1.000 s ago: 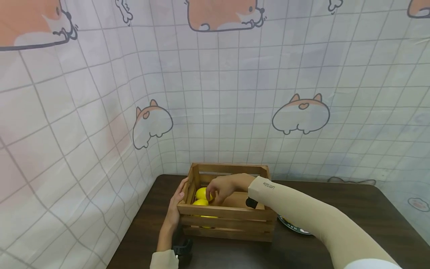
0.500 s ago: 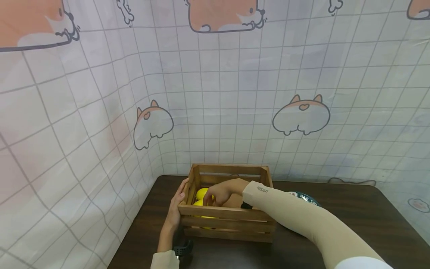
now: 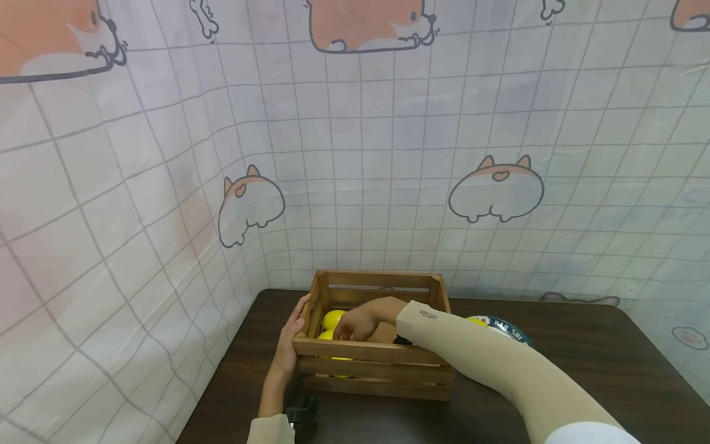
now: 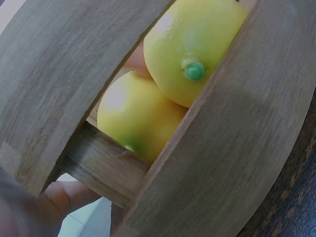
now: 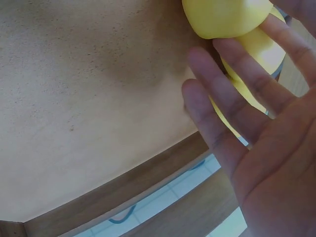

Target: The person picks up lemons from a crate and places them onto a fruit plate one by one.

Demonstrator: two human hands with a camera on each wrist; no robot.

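A slatted wooden crate holds several lemons at its left end. One lemon lies by the crate's left wall, another nearer the front. My left hand rests along the outside of that wall, fingers mostly straight, fingertips near the rim. My right hand reaches down inside, beside the lemons. In the right wrist view its fingers are spread and only slightly bent; the tips reach a lemon, and the thumb is mostly cut off. Through the front slats, the left wrist view shows two lemons pressed together.
Right of the crate, partly behind the right sleeve, a dark-rimmed plate with lettering bears something yellow. Everything stands on a dark wooden table. A patterned cloth hangs behind, with a thin cord at the table's back edge.
My right hand has moved down and slightly toward the crate's front, nearer the front lemon. The right forearm has shifted left and lower, uncovering more of the plate. My left hand stays put.
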